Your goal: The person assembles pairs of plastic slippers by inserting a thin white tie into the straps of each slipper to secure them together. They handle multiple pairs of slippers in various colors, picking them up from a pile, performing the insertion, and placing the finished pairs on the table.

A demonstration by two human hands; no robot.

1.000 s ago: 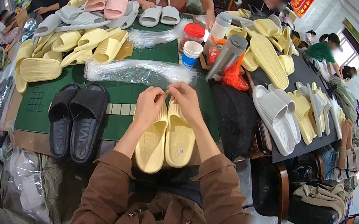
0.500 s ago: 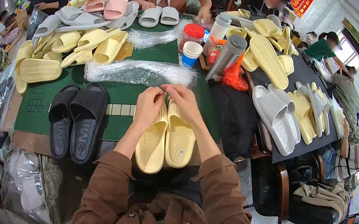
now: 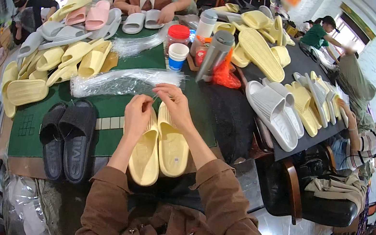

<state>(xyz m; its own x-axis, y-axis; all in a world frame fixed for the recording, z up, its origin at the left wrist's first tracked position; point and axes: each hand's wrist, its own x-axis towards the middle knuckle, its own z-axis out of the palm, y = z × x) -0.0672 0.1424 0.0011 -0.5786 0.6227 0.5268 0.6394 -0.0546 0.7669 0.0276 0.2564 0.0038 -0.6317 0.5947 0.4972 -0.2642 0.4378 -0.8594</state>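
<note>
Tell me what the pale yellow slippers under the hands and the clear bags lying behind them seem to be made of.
The pale yellow slippers look like moulded foam or soft rubber: one matt piece each, thick soles, rounded edges, no seams showing. The clear bags look like thin plastic film: see-through, crinkled, with glossy white glints. The black slippers beside them seem the same matt moulded stuff, though foam or rubber cannot be told apart.

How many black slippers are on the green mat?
2: the black slippers lie side by side at the mat's near left corner, left of the yellow pair under the person's hands. Others may be hidden.
</note>
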